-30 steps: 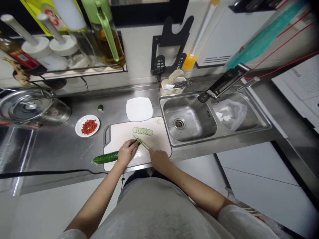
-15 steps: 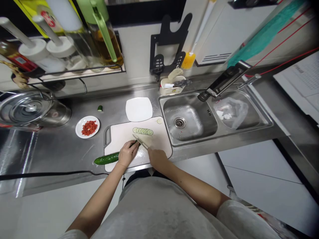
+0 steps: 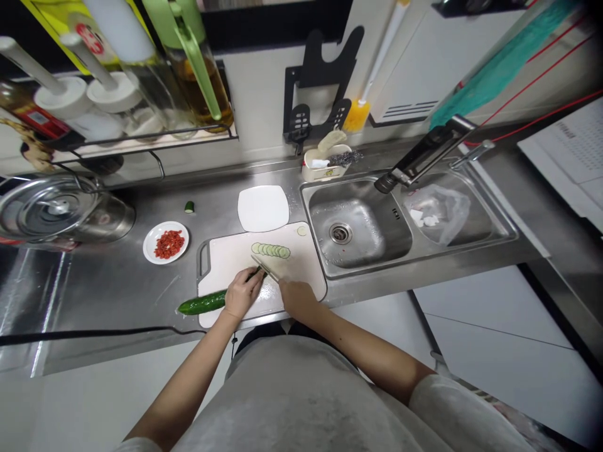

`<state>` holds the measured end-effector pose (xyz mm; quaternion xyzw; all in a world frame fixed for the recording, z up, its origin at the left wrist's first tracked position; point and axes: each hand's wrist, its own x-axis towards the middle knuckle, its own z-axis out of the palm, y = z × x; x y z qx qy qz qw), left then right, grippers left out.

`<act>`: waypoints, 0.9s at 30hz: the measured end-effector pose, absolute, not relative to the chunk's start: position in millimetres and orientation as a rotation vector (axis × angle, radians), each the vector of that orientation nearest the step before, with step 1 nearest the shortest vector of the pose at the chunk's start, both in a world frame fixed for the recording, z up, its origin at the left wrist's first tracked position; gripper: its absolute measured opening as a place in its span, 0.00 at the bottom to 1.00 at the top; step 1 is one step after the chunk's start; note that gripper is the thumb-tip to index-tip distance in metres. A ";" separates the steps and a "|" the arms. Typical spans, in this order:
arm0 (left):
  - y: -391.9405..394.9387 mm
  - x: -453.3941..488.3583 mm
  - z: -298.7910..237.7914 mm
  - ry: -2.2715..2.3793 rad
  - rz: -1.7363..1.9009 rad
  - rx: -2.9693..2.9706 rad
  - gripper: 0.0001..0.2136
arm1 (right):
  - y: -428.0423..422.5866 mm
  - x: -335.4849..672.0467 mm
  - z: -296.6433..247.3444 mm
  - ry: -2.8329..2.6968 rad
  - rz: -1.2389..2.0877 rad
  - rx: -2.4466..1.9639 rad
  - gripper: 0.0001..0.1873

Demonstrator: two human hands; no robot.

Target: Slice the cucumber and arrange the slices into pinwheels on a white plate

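My left hand (image 3: 241,292) is closed over a long green cucumber (image 3: 201,304), whose far end sticks out past the left edge of the cutting board (image 3: 226,252). My right hand (image 3: 298,298) grips a knife (image 3: 265,268) by its handle, which the fingers hide. The blade lies slantwise at the cucumber's cut end, close to my left fingertips. Just beyond the blade, a row of overlapping cucumber slices (image 3: 270,250) rests on the board. One single slice (image 3: 301,231) lies apart near the board's far right corner.
A white square plate (image 3: 262,208) stands behind the board. To the left are a small plate (image 3: 149,246) of chopped red pieces, a cucumber stub (image 3: 189,206) and a lidded steel pot (image 3: 110,213). The sink (image 3: 325,267) with its faucet (image 3: 417,154) adjoins the board's right side.
The view has shifted very slightly. Both hands, the knife and the cucumber hold nearly the same positions as before.
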<state>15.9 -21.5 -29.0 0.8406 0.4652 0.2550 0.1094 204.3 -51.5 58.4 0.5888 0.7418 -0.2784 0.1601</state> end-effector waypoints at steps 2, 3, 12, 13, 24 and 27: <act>-21.7 15.4 -30.5 1.369 0.745 2.461 0.12 | -51.5 204.3 55.6 2.128 -0.793 1.691 0.14; -21.8 15.3 -30.8 1.369 0.745 2.461 0.12 | -51.4 204.3 54.3 2.138 -0.792 1.694 0.14; -21.6 17.0 -26.6 1.347 0.756 2.492 0.12 | -47.2 206.8 52.8 2.168 -0.853 1.715 0.14; -21.6 17.2 -26.4 1.348 0.758 2.493 0.12 | -46.7 207.1 53.3 2.162 -0.858 1.711 0.14; -21.3 16.6 -28.9 1.344 0.760 2.508 0.13 | -44.3 208.2 50.1 2.150 -0.837 1.696 0.13; -21.1 16.6 -28.9 1.344 0.760 2.502 0.13 | -43.0 208.7 47.7 2.141 -0.837 1.699 0.14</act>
